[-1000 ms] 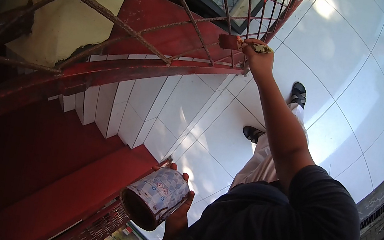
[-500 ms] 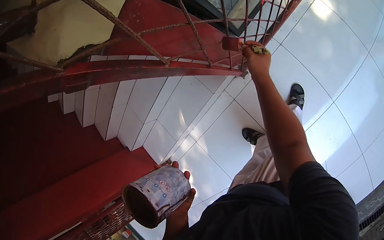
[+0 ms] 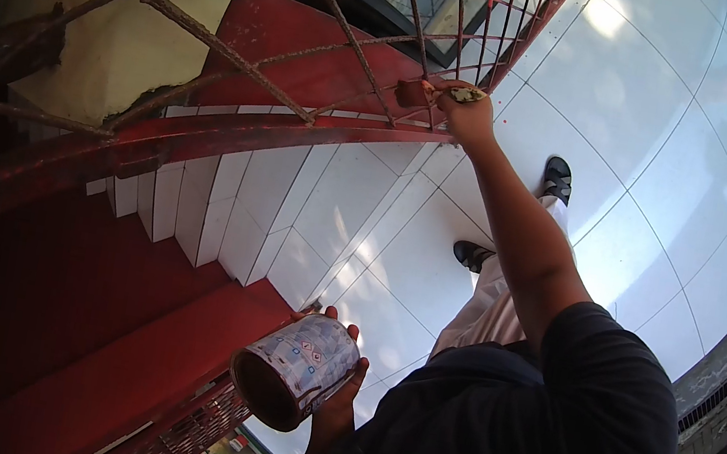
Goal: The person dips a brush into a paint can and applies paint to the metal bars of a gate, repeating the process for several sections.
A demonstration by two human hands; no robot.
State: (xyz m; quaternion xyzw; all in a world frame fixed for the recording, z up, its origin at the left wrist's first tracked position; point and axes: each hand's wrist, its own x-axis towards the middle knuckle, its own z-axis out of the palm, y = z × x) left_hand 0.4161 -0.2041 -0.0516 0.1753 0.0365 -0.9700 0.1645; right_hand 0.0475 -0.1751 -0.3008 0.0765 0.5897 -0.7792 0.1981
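My right hand [image 3: 469,115] is stretched out at arm's length, clenched around the handle of a brush [image 3: 432,94]. The brush's red-coated head presses against a bar of the railing [image 3: 356,31], low down where the bars meet the red curb [image 3: 207,131]. The handle is spattered with pale paint and shows just above my knuckles.

My left hand [image 3: 337,394] is close to my body, gripping a paint can [image 3: 295,371] from beneath, fingers wrapped round its side. The can is tilted so its open mouth faces down and to the left; the inside looks dark, and I cannot tell how much paint it holds. Its label carries a pattern of small squares.

The railing is a lattice of rusty, crossing bars, some already red. Behind it lies a red slope and a cream block [image 3: 118,36] with a chipped edge. Below the curb runs a band of white tiles, then red steps [image 3: 109,329]. The floor [image 3: 664,132] under me is glossy white tile, bright with glare. My two sandalled feet [image 3: 558,177] stand on it, well apart from the can.
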